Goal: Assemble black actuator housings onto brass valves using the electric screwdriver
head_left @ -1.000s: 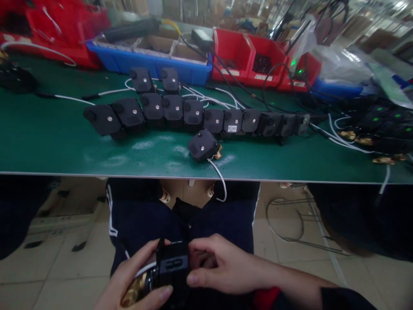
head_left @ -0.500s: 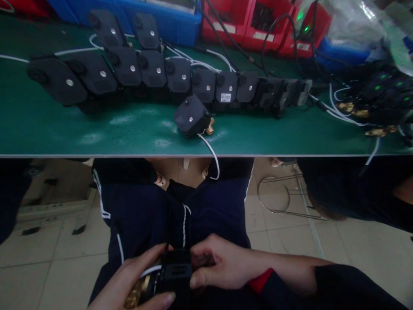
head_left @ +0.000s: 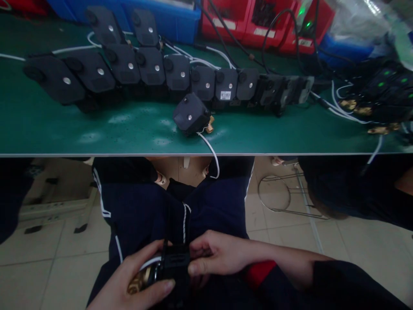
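Note:
Above my lap, my left hand (head_left: 137,275) is wrapped round a black boxy unit (head_left: 176,262), its thumb along the near side and its fingers on the far side. A brass fitting (head_left: 138,280) and a white cable (head_left: 151,261) come out of the unit on the left, inside that hand's grip. My right hand (head_left: 217,256) is closed at the unit's right side, with thumb and curled fingers against it. Whether those fingers also pinch a small part is hidden. The unit's lower part is lost in shadow against dark clothing.
A similar unit (head_left: 191,115) lies near the front edge of the green bench (head_left: 129,137), its white cable hanging over. Several more units (head_left: 151,66) stand in a row behind it. Red bins (head_left: 264,26) and a blue bin (head_left: 161,21) line the back. At right is another person's sleeve (head_left: 338,189).
Both hands and the unit have shifted very slightly, with the right thumb a little higher on the unit's side. The grip looks the same. The bench view has moved a touch.

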Motion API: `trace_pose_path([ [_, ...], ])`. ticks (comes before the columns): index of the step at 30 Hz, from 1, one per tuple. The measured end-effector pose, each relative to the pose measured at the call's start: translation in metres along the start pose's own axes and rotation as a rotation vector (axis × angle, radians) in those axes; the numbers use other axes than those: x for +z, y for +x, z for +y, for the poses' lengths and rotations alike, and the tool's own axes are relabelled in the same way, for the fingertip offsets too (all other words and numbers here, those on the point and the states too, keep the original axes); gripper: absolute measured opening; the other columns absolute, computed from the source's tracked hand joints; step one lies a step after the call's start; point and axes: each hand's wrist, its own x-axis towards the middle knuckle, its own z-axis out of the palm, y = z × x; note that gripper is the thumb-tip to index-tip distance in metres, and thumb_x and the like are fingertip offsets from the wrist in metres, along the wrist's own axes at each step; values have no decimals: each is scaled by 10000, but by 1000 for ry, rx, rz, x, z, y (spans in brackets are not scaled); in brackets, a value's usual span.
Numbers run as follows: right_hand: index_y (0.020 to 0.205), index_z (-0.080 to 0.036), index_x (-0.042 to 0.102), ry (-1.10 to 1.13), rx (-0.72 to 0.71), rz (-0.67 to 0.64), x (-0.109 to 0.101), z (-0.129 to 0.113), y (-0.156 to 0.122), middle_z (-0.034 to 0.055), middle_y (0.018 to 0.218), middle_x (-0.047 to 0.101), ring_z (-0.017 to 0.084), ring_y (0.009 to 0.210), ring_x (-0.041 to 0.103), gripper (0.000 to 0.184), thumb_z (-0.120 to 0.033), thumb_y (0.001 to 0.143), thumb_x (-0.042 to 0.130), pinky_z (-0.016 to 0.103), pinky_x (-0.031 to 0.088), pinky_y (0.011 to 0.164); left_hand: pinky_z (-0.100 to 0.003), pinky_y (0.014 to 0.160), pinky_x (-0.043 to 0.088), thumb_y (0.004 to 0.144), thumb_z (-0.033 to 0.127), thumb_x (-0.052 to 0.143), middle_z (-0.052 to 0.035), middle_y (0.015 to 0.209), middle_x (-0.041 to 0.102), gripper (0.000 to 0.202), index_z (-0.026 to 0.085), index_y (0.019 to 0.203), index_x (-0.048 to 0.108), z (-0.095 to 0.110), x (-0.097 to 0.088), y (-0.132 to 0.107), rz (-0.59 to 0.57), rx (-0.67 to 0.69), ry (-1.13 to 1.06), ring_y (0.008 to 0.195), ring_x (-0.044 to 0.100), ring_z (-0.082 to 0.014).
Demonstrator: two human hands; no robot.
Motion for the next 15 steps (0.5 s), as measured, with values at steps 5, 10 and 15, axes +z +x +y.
trace_pose_path([
  [5, 1085, -145, 659, -283, -220, 444, 5, -26, 2, 66, 943, 671, 149, 828, 638, 573, -683, 940, 525, 267, 529, 719, -262, 423, 558, 670, 611, 767, 4, 724, 760, 497, 304, 1062, 766, 8, 7, 7, -84, -255, -68, 491, 671, -196],
  [10, 1123, -169, 663, -296, -622, 685, 27, -33, 34, 104, 1097, 701, 178, 1061, 657, 566, -594, 1057, 295, 342, 510, 971, -238, 374, 445, 633, 594, 825, 29, 597, 654, 717, 202, 1215, 680, 6, 19, 12, -110, -383, -178, 383, 539, -145],
  [15, 1068, -135, 719, -195, -694, 539, 30, -25, 53, 99, 922, 767, 179, 881, 727, 601, -612, 1039, 354, 294, 550, 822, -250, 400, 425, 583, 618, 838, 19, 603, 636, 663, 162, 1047, 707, 8, 28, 9, -72, -415, -234, 402, 510, -137],
])
